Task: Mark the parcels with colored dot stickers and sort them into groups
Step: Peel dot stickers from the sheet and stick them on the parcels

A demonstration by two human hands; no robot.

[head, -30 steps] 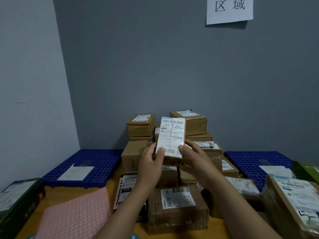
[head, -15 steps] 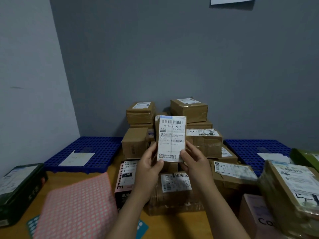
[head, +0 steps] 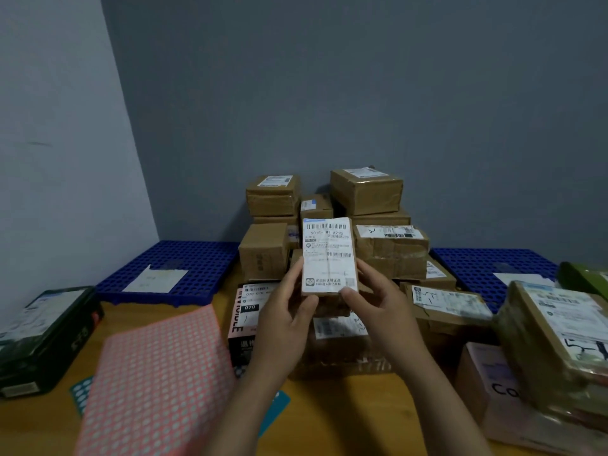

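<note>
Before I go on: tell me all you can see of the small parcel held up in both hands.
The parcel is a small brown cardboard box, held upright above the pile. A white shipping label with barcodes and printed text covers nearly all of its facing side; a crease runs down the label's middle. The left hand and right hand pinch its lower corners, thumbs in front. No dot sticker shows on it.

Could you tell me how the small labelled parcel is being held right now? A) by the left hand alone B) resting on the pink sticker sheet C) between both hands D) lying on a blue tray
C: the small labelled parcel is upright between the left hand and right hand, its label facing the camera.
</note>
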